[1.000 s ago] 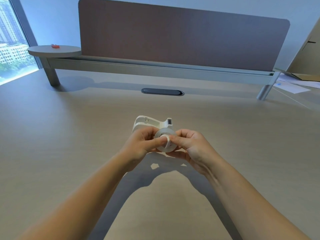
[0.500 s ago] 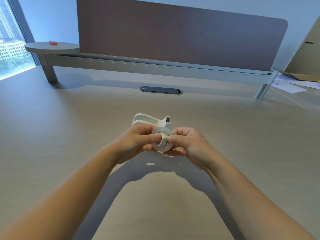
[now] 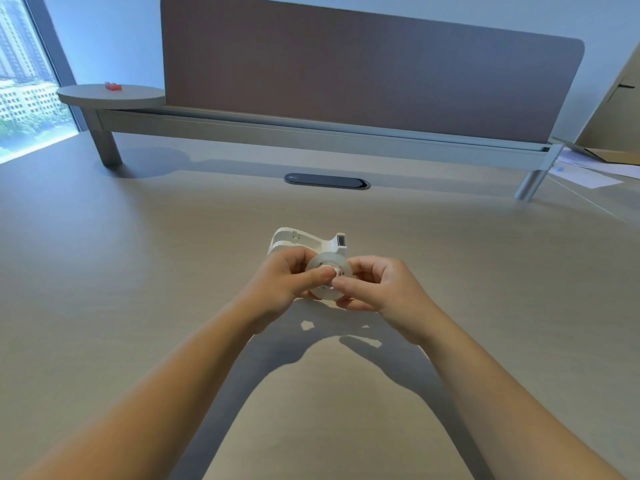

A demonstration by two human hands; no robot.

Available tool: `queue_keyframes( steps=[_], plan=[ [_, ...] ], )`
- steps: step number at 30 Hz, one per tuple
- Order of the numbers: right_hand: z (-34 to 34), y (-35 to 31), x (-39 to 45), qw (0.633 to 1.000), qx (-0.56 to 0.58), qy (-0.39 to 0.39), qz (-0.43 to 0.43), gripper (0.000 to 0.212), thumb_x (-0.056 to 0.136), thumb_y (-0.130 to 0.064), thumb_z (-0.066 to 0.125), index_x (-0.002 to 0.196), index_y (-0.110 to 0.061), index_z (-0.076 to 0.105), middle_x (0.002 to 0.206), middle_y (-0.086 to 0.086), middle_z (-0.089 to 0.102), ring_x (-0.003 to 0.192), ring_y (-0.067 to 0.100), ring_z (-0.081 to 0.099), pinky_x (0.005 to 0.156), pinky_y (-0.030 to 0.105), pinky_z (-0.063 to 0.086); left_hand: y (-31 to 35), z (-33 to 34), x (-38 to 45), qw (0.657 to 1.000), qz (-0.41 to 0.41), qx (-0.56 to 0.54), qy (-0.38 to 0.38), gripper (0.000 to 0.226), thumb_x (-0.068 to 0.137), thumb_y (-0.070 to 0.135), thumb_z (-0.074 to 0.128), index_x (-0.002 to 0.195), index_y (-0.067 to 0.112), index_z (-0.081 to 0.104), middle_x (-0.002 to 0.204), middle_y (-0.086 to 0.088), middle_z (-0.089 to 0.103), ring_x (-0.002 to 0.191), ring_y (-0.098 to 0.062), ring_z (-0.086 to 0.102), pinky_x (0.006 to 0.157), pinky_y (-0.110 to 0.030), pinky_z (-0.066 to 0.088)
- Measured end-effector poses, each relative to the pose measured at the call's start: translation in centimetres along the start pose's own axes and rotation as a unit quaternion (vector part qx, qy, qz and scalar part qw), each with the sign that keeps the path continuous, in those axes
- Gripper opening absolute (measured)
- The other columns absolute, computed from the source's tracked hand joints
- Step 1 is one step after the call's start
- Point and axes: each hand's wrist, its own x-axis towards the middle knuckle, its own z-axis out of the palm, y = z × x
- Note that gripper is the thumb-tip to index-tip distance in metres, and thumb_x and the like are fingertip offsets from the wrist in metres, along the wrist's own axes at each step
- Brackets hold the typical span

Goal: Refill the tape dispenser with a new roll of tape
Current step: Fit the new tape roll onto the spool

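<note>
The white tape dispenser (image 3: 309, 242) is sitting just beyond my knuckles, empty. My left hand (image 3: 283, 279) and right hand (image 3: 375, 285) are both gripping the tape roll (image 3: 329, 279), now turned flat-face toward me instead of edge-on, thumbs pressing its hub, probably seating the core.

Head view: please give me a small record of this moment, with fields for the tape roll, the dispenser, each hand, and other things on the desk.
tape roll: white roll, held up above the desk between both hands, flat face toward the camera
tape dispenser: white, empty, standing on the desk just behind the hands
left hand: grips the roll's left side, thumb at the core
right hand: grips the right side, fingertips at the core
refill state: roll not yet in the dispenser
other: dark cable grommet; small red object on a round shelf; papers at far right
</note>
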Motion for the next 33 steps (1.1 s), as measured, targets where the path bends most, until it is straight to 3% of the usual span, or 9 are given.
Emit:
queue_keyframes(
  steps=[6,8,12,14,19,23,27,30,33],
  plan=[
    [0.3,0.5,0.5,1.0,0.008,0.019,-0.009,0.007,0.079,-0.012,0.062,0.081,-0.019,0.062,0.08,0.006,0.065,0.074,0.015,0.063,0.069,0.023,0.056,0.3,-0.8,-0.1,0.988,-0.065,-0.131,-0.045,0.013,0.08,0.004,0.05,0.082,0.008,0.063,0.073,-0.002,0.067,0.065,-0.008,0.067,0.059,-0.017,0.056],
    [0.4,0.6,0.6,1.0,-0.001,0.012,-0.008,0.009,0.08,-0.011,0.061,0.082,-0.02,0.062,0.08,0.006,0.066,0.075,0.015,0.064,0.071,0.024,0.057,0.3,-1.1,-0.1,0.99,-0.062,-0.12,-0.042,0.014,0.08,0.001,0.05,0.086,0.006,0.062,0.076,-0.003,0.065,0.064,-0.007,0.067,0.059,-0.017,0.056],
    [0.5,0.5,0.6,1.0,0.003,0.017,-0.019,0.012,0.081,-0.006,0.059,0.081,-0.018,0.062,0.076,0.004,0.065,0.065,0.007,0.063,0.064,0.016,0.056,0.1,-0.8,-0.2,0.996,-0.032,-0.084,-0.027,0.015,0.08,0.001,0.052,0.08,0.01,0.063,0.06,0.006,0.069,0.059,-0.005,0.065,0.054,-0.014,0.053],
    [0.5,0.6,0.5,0.999,-0.014,0.025,-0.029,0.014,0.081,-0.007,0.059,0.081,-0.021,0.061,0.075,0.002,0.065,0.067,0.008,0.063,0.064,0.016,0.056,0.1,-0.7,-0.2,0.998,-0.015,-0.058,-0.015,0.016,0.079,0.001,0.053,0.077,0.013,0.063,0.066,0.001,0.066,0.059,-0.004,0.065,0.056,-0.014,0.054],
    [0.7,1.0,0.4,0.995,-0.062,0.043,-0.057,0.018,0.082,-0.01,0.059,0.078,-0.027,0.06,0.077,0.005,0.065,0.079,0.023,0.064,0.076,0.034,0.056,-0.1,-0.5,-0.3,0.999,0.032,0.006,-0.005,0.016,0.08,0.002,0.053,0.079,0.014,0.062,0.073,-0.004,0.062,0.061,-0.001,0.063,0.06,-0.014,0.054],
    [1.0,0.8,0.6,0.989,-0.106,0.069,-0.079,0.011,0.082,-0.01,0.058,0.091,-0.013,0.064,0.089,0.02,0.068,0.084,0.032,0.066,0.079,0.043,0.057,-0.2,-0.6,-0.4,0.997,0.057,0.041,0.022,0.015,0.08,0.004,0.054,0.081,0.016,0.062,0.076,-0.002,0.062,0.064,0.0,0.063,0.064,-0.013,0.054],
    [1.2,0.4,0.8,0.988,-0.111,0.075,-0.082,0.019,0.082,-0.009,0.058,0.099,-0.004,0.064,0.094,0.024,0.068,0.088,0.034,0.065,0.08,0.042,0.057,-0.2,-0.9,-0.4,0.995,0.077,0.051,0.042,0.016,0.08,0.003,0.053,0.082,0.017,0.062,0.075,-0.002,0.062,0.063,0.003,0.063,0.059,-0.01,0.052],
    [1.6,0.3,1.0,0.987,-0.116,0.075,-0.086,0.017,0.082,-0.01,0.059,0.096,-0.005,0.065,0.091,0.024,0.069,0.086,0.034,0.066,0.08,0.045,0.056,-0.5,-1.1,-0.5,0.993,0.086,0.056,0.056,0.015,0.08,0.001,0.053,0.089,0.008,0.063,0.076,-0.003,0.061,0.064,0.003,0.063,0.059,-0.01,0.052],
    [1.9,0.2,1.3,0.985,-0.127,0.069,-0.092,0.013,0.082,-0.01,0.059,0.092,-0.008,0.067,0.087,0.022,0.069,0.083,0.033,0.066,0.08,0.046,0.056,-0.6,-1.4,-0.7,0.991,0.101,0.061,0.064,0.017,0.08,0.001,0.053,0.085,0.013,0.063,0.075,0.001,0.062,0.066,-0.003,0.064,0.06,-0.011,0.052]
  ],
)
